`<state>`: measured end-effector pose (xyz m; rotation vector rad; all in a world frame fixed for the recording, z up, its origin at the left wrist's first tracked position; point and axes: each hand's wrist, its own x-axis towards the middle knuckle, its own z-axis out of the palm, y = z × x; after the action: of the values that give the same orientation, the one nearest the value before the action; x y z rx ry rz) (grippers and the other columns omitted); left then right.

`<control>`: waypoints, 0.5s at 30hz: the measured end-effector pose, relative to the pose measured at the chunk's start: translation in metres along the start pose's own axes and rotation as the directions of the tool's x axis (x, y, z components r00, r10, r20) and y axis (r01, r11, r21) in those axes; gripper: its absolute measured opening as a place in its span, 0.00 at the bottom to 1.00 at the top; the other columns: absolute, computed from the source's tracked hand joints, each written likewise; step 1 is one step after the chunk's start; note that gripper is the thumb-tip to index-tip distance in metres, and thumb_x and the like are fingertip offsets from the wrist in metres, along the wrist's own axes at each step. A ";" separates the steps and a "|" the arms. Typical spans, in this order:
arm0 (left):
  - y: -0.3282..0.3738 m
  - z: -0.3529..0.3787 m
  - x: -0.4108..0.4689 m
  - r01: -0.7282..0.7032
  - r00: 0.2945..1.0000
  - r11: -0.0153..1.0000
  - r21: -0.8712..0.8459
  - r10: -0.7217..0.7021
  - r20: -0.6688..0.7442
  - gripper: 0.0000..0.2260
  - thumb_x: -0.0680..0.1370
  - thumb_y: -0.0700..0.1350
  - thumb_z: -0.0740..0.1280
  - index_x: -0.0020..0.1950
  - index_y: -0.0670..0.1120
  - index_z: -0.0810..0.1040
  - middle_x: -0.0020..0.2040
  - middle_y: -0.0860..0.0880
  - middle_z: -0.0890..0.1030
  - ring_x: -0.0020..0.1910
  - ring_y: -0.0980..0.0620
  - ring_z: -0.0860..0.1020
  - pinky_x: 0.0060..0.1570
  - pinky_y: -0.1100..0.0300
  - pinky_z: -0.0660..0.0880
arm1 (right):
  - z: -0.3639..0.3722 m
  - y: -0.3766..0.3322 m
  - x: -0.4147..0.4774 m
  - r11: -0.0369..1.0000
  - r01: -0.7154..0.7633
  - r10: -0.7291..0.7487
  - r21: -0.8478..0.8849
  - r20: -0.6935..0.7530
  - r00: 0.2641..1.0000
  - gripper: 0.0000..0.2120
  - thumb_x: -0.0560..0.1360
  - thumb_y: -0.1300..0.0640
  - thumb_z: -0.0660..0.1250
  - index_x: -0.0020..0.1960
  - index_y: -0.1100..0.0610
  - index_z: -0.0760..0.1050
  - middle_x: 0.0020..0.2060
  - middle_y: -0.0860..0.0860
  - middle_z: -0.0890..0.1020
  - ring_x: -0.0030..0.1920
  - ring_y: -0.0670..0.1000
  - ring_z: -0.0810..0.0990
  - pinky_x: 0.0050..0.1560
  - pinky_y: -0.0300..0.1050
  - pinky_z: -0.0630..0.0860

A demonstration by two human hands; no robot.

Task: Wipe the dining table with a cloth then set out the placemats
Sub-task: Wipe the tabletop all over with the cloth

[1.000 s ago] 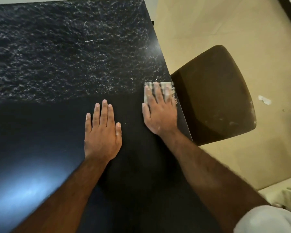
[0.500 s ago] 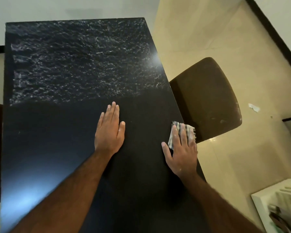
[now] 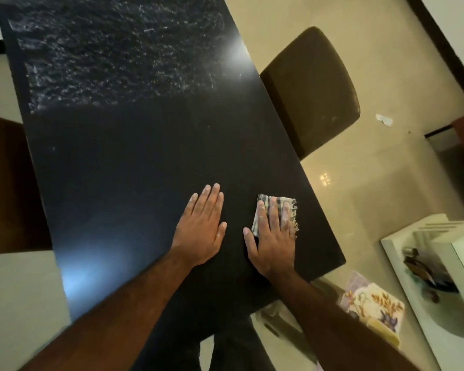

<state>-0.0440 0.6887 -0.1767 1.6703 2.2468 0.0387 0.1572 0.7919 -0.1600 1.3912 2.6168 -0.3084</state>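
Head view, single frame.

The dark table (image 3: 145, 170) is seen from above, with its long axis running away from the viewer. The far half is covered with whitish streaks (image 3: 118, 62). The near half appears uniformly dark, apart from a bluish glare patch (image 3: 83, 269) near the left edge.

The left hand (image 3: 201, 228) is laid flat on the table top, palm down. Its fingers are straight and close together, and nothing is held.

The right hand (image 3: 272, 242) is laid just beside it, toward the table's right edge. It is pressed palm down on the cloth (image 3: 280, 201) with fingers extended, not curled around it. A pale residue is noted on the fingers (image 3: 286, 218).

The cloth is checked and folded small, with a frayed fringe along its right side. It lies flat on the near right part of the table, short of the edge. It is mostly covered by the fingers, with its far edge and fringe exposed.

A brown chair (image 3: 311, 89) is drawn up at the right side and a second chair (image 3: 8, 183) at the left. Below the near right corner a floral-printed item (image 3: 373, 309) is seen; whether it is a placemat cannot be told. A white unit (image 3: 461, 263) stands at the right, and a white scrap (image 3: 384, 119) lies on the floor (image 3: 386, 183).
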 end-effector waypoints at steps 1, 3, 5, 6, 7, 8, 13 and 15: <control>0.006 0.007 -0.013 -0.020 1.000 1.000 0.007 0.020 0.001 0.35 0.89 0.59 0.50 0.90 0.42 0.44 0.91 0.42 0.41 0.91 0.43 0.42 0.89 0.40 0.50 | 0.003 -0.004 -0.010 1.000 0.021 -0.021 0.005 -0.004 1.000 0.40 0.86 0.31 0.54 0.91 0.48 0.50 0.91 0.52 0.46 0.90 0.60 0.42 0.87 0.68 0.53; 0.015 0.020 -0.040 -0.042 0.999 0.999 0.025 0.041 0.025 0.34 0.90 0.59 0.49 0.90 0.42 0.43 0.91 0.42 0.40 0.90 0.43 0.40 0.89 0.40 0.49 | 0.011 -0.011 -0.033 0.997 0.073 -0.073 0.001 0.001 0.997 0.40 0.86 0.31 0.55 0.92 0.48 0.50 0.91 0.52 0.46 0.90 0.59 0.40 0.87 0.65 0.49; 0.021 0.028 -0.066 -0.055 0.998 0.998 0.018 0.054 0.040 0.34 0.90 0.58 0.48 0.90 0.43 0.43 0.91 0.43 0.39 0.90 0.44 0.39 0.89 0.41 0.48 | 0.019 -0.017 -0.056 0.992 0.125 -0.125 0.007 0.022 0.992 0.41 0.85 0.30 0.56 0.92 0.47 0.50 0.91 0.51 0.45 0.90 0.59 0.39 0.86 0.64 0.48; 0.022 0.032 -0.076 -0.059 0.997 0.998 0.007 0.059 0.047 0.34 0.89 0.58 0.47 0.90 0.43 0.42 0.91 0.43 0.38 0.90 0.44 0.39 0.89 0.42 0.47 | 0.023 -0.019 -0.065 0.989 0.145 -0.146 0.013 0.035 0.989 0.42 0.85 0.29 0.56 0.91 0.47 0.50 0.91 0.51 0.45 0.90 0.59 0.39 0.86 0.65 0.48; 0.024 0.036 -0.089 -0.057 0.997 0.998 -0.001 0.057 0.051 0.34 0.89 0.58 0.47 0.90 0.43 0.42 0.91 0.43 0.38 0.90 0.44 0.39 0.89 0.42 0.47 | 0.027 -0.020 -0.075 0.985 0.173 -0.174 0.016 0.045 0.984 0.42 0.84 0.28 0.57 0.91 0.47 0.50 0.91 0.51 0.45 0.90 0.59 0.39 0.86 0.65 0.49; 0.026 0.040 -0.102 -0.053 0.997 0.999 -0.006 0.053 0.053 0.33 0.89 0.58 0.46 0.90 0.43 0.43 0.91 0.43 0.39 0.90 0.44 0.39 0.89 0.42 0.47 | 0.029 -0.021 -0.086 0.978 0.207 -0.207 0.017 0.053 0.977 0.44 0.84 0.27 0.57 0.92 0.47 0.50 0.91 0.50 0.45 0.90 0.59 0.40 0.87 0.66 0.49; 0.047 0.057 -0.172 0.013 0.996 0.999 -0.037 -0.010 0.091 0.33 0.88 0.58 0.47 0.90 0.44 0.44 0.91 0.44 0.40 0.90 0.44 0.41 0.88 0.43 0.45 | 0.038 -0.013 -0.148 0.917 0.398 -0.395 0.008 0.143 0.908 0.53 0.78 0.20 0.57 0.92 0.47 0.44 0.91 0.50 0.41 0.90 0.61 0.38 0.87 0.66 0.47; 0.062 0.065 -0.198 0.056 0.992 0.997 -0.051 -0.050 0.118 0.34 0.88 0.58 0.46 0.90 0.46 0.42 0.91 0.46 0.38 0.90 0.45 0.38 0.88 0.44 0.43 | 0.042 -0.009 -0.166 0.894 0.449 -0.443 0.006 0.181 0.878 0.57 0.76 0.18 0.57 0.91 0.47 0.41 0.91 0.50 0.39 0.90 0.61 0.37 0.87 0.65 0.44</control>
<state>0.0812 0.5110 -0.1742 1.5431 2.1826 -0.0102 0.2435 0.6434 -0.1598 0.6899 2.7429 -0.4164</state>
